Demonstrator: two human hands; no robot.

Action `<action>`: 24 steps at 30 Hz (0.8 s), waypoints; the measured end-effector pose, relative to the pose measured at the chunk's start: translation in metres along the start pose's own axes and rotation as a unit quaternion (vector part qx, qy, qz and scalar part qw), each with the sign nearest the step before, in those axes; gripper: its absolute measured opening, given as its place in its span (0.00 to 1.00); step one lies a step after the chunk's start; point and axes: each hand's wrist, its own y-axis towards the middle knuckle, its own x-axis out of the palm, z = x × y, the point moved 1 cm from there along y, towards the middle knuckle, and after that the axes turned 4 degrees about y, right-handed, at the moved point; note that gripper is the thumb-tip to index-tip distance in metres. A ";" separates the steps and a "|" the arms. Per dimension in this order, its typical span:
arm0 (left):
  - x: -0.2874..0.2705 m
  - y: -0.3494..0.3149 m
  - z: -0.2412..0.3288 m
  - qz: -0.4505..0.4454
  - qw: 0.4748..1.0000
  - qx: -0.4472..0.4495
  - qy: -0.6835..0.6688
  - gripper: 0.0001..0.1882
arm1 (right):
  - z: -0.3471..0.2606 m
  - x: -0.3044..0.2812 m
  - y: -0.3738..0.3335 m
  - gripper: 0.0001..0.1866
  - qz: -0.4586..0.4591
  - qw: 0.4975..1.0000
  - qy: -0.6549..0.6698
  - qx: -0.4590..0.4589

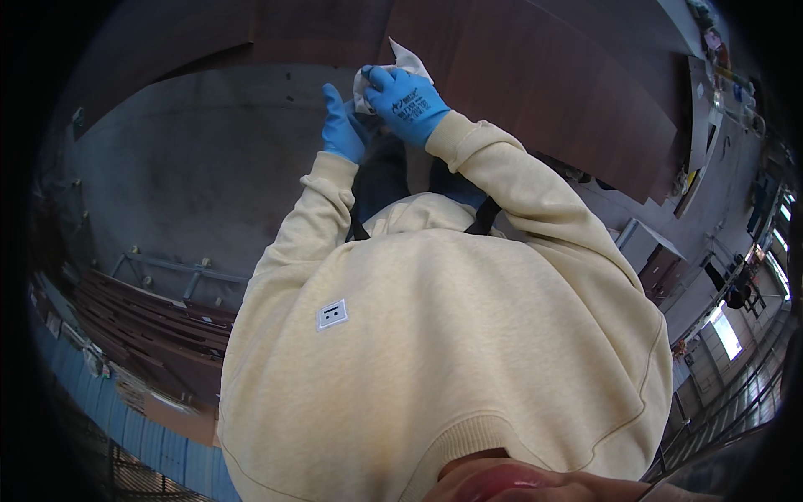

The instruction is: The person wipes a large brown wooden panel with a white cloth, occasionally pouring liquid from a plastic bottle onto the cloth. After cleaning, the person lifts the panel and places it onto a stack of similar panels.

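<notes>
Both my hands wear blue gloves and are close together at the front edge of a dark brown panel [535,92]. My right hand [408,105] is closed on a crumpled white cloth [406,58], and one corner of it sticks up past the fingers. Just left of it, my left hand [343,132] has one digit stretched upward, away from the cloth. Its other fingers lie in shadow beside the cloth's lower edge, partly hidden; whether they touch it I cannot tell.
Another dark brown panel [201,38] extends along the far left. Grey floor [201,159] lies left of my legs. Stacked brown panels [150,335] and a metal frame [196,280] stand at lower left. A pale box-like cabinet [648,243] is at right.
</notes>
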 end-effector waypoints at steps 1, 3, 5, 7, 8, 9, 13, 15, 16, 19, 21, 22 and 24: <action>0.003 -0.004 0.001 0.009 1.000 -0.002 0.007 0.65 | 0.009 0.005 0.007 0.14 0.033 0.999 -0.017 0.018; 0.005 -0.005 0.001 0.014 1.000 0.007 0.003 0.66 | 0.033 0.007 0.028 0.13 0.099 0.993 -0.050 0.050; 0.000 -0.002 -0.004 0.005 1.000 0.025 -0.015 0.67 | 0.065 -0.008 0.049 0.11 0.107 0.984 -0.048 0.135; 0.002 0.001 -0.003 -0.004 1.000 0.022 -0.021 0.67 | 0.096 0.002 0.056 0.09 0.215 0.967 0.051 0.124; 0.003 0.002 -0.003 -0.002 1.000 0.020 -0.023 0.67 | 0.092 0.007 0.048 0.10 0.192 0.973 0.010 0.124; 0.003 0.004 -0.002 0.001 0.999 0.019 -0.025 0.67 | 0.083 0.012 0.038 0.14 0.169 0.978 -0.031 0.121; 0.001 0.009 -0.002 0.034 0.999 -0.010 -0.042 0.65 | 0.004 0.022 -0.034 0.15 0.077 0.995 0.055 0.010; -0.002 0.008 -0.001 0.024 1.000 0.000 -0.013 0.64 | -0.010 0.013 -0.042 0.13 0.048 0.995 0.091 0.014; -0.001 0.007 -0.002 0.020 1.000 -0.001 -0.016 0.63 | -0.010 0.013 -0.043 0.12 0.046 0.995 0.089 0.009; -0.013 0.019 -0.008 0.005 1.000 0.013 -0.005 0.64 | -0.007 0.003 -0.032 0.12 0.042 0.992 0.115 0.020; -0.004 0.011 -0.003 -0.002 1.000 -0.004 -0.023 0.64 | 0.001 -0.007 -0.019 0.16 0.024 0.990 0.133 0.027; 0.001 0.006 0.001 -0.002 0.999 -0.011 -0.035 0.64 | 0.004 -0.018 -0.014 0.21 -0.021 0.992 0.115 0.051; 0.008 -0.002 0.006 0.009 1.000 -0.010 -0.023 0.65 | 0.015 -0.017 -0.012 0.23 -0.011 0.995 0.078 0.058</action>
